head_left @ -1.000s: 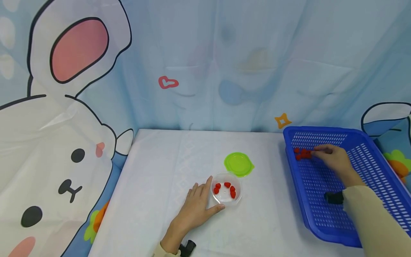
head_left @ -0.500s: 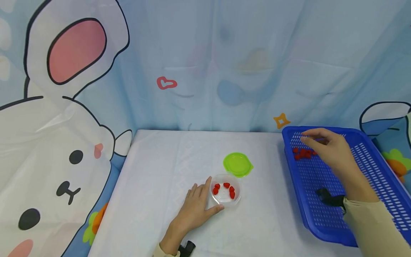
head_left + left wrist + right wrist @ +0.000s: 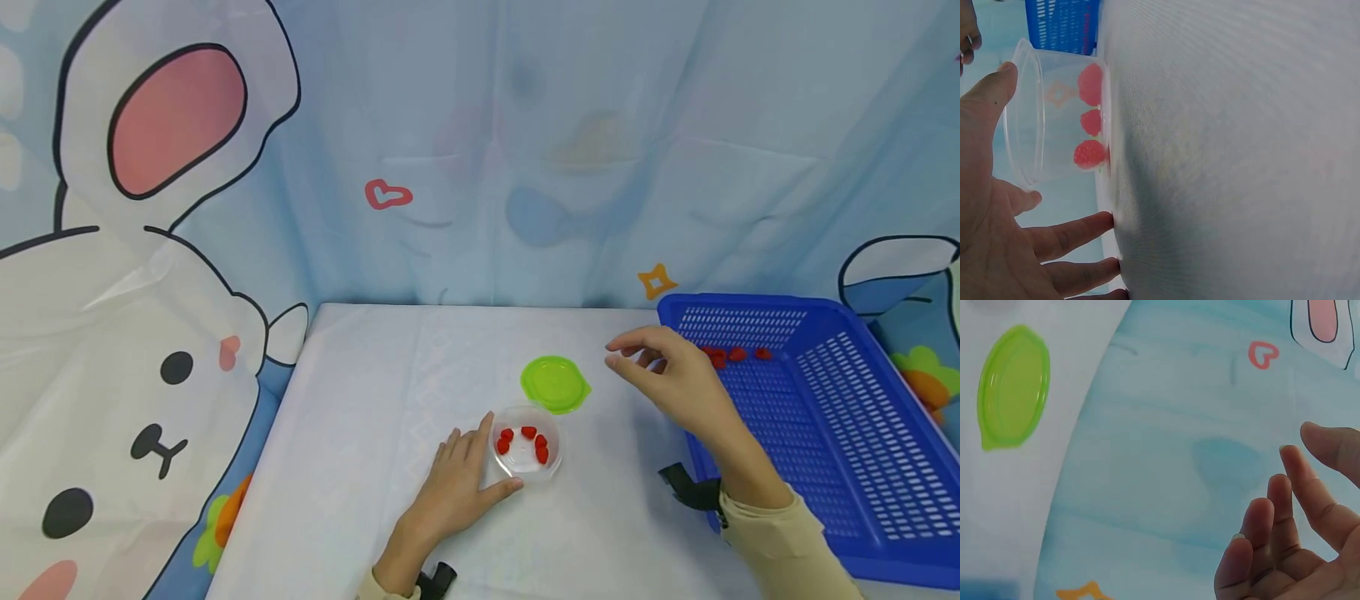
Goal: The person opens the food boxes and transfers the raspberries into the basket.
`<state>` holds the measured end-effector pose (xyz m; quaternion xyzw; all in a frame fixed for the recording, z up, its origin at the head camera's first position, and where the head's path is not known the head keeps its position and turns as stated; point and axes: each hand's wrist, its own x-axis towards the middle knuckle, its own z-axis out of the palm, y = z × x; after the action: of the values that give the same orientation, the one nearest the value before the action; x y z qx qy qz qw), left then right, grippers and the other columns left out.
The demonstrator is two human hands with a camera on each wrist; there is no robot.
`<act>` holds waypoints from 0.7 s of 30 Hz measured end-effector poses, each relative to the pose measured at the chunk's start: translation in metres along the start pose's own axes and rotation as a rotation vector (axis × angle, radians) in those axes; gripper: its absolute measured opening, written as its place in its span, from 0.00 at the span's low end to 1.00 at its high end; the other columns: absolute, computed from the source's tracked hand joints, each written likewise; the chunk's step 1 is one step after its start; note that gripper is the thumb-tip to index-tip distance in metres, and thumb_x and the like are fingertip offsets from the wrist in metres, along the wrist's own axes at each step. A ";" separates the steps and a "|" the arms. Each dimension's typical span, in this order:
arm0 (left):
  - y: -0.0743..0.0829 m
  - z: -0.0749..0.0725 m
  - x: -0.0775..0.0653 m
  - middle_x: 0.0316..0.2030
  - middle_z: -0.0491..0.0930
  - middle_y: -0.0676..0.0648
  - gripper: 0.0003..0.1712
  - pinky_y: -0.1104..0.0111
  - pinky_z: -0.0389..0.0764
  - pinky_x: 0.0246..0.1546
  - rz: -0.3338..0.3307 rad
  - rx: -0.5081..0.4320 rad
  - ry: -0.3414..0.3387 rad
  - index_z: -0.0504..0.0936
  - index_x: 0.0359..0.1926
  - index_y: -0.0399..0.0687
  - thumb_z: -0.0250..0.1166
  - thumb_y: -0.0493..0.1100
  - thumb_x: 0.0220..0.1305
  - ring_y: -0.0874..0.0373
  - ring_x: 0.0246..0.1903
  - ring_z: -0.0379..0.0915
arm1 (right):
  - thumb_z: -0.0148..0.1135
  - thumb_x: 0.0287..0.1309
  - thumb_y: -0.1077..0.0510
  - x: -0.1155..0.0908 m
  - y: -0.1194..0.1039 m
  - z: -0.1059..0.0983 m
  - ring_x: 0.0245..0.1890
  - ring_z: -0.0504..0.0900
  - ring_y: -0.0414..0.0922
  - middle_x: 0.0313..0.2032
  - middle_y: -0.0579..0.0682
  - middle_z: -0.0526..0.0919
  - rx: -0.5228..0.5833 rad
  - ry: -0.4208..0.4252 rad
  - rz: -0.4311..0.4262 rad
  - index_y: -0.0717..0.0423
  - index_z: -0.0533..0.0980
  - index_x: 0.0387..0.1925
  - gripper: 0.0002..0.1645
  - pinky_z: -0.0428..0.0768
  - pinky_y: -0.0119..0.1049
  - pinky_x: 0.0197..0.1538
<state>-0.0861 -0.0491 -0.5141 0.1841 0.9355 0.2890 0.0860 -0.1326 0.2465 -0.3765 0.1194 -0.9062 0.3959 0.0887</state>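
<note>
A clear plastic cup (image 3: 527, 468) with several red raspberries (image 3: 1089, 154) at its bottom stands on the white table. My left hand (image 3: 450, 483) rests beside it, with forefinger and thumb spread along the rim and the other fingertips on the cloth. A lime-green lid (image 3: 556, 384) lies flat just behind the cup. Between the lid and the blue basket, my right hand (image 3: 675, 379) is raised over the table. Its thumb and fingers are bent and apart, and nothing shows between them in the right wrist view. More raspberries (image 3: 737, 354) lie in the basket behind that hand.
The blue plastic basket (image 3: 832, 483) with slotted walls takes up the table's right side. Behind the table's far edge hangs a light-blue printed curtain (image 3: 465, 250). A white rabbit print (image 3: 217, 400) fills the left.
My right hand has lifted from the raspberries in the basket and moved left, out over the basket's left rim toward the lid. The left hand has stayed at the cup.
</note>
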 end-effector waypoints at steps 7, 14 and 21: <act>0.000 0.000 0.000 0.71 0.63 0.41 0.58 0.39 0.53 0.68 -0.002 -0.009 -0.006 0.45 0.80 0.52 0.57 0.75 0.62 0.32 0.71 0.51 | 0.68 0.64 0.58 0.002 0.002 0.034 0.37 0.75 0.46 0.40 0.49 0.80 0.063 -0.047 -0.014 0.53 0.84 0.44 0.08 0.78 0.35 0.36; -0.001 -0.001 -0.001 0.71 0.63 0.41 0.58 0.39 0.53 0.69 -0.007 -0.017 -0.009 0.44 0.81 0.53 0.57 0.75 0.62 0.32 0.71 0.51 | 0.71 0.59 0.60 0.002 0.018 0.070 0.38 0.75 0.49 0.39 0.50 0.81 0.093 -0.221 -0.029 0.54 0.86 0.42 0.09 0.78 0.43 0.36; -0.001 -0.001 -0.001 0.70 0.64 0.41 0.58 0.39 0.54 0.68 0.001 -0.007 -0.006 0.44 0.81 0.54 0.56 0.76 0.62 0.33 0.71 0.52 | 0.69 0.57 0.66 0.001 0.035 0.099 0.34 0.76 0.48 0.32 0.39 0.85 0.120 -0.437 -0.131 0.56 0.87 0.35 0.06 0.77 0.39 0.36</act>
<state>-0.0857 -0.0510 -0.5144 0.1852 0.9342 0.2915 0.0892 -0.1501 0.1965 -0.4670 0.2658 -0.8689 0.4074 -0.0916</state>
